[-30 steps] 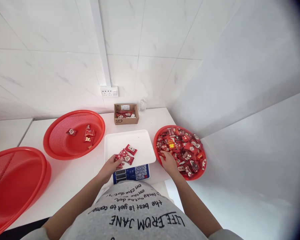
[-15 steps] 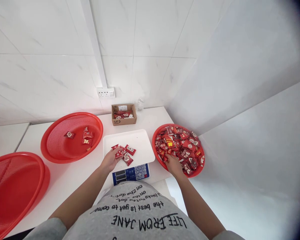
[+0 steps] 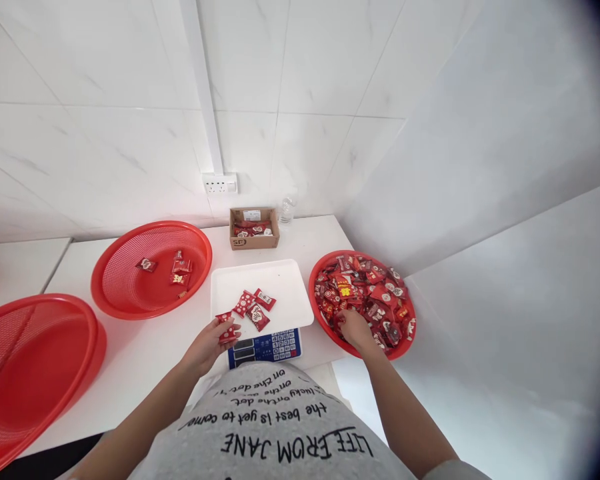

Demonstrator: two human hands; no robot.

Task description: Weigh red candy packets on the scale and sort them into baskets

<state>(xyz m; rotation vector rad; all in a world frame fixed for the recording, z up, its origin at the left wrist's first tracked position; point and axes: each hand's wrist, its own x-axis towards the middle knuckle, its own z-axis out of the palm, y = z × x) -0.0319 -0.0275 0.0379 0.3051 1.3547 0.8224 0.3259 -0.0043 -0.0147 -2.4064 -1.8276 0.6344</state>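
Note:
Pinched in my left hand (image 3: 206, 347) is a red wrapped candy (image 3: 227, 328) with pale dots, at the front left corner of the white scale tray (image 3: 290, 293). Three more wrapped candies (image 3: 257, 316) lie on that tray, close to one another. My right hand (image 3: 355, 329) reaches into the red basket (image 3: 312, 300) on the right, which is heaped with wrapped candies (image 3: 375, 293). Its fingers are curled down among the packets, and whatever they grip is hidden. The blue keypad of the scale (image 3: 265, 347) shows below the tray.
Left of the scale stands a red mesh basket (image 3: 105, 267) with a few packets inside. Another red basket (image 3: 87, 360) is nearer on the left. A cardboard box (image 3: 254, 243) of packets and a clear plastic container (image 3: 287, 210) stand by the tiled wall.
My left hand has drawn back toward the tray's front left corner, now holding a dotted candy apart from the others. My right hand stays in the basket, its fingers slightly shifted. The view has shifted slightly.

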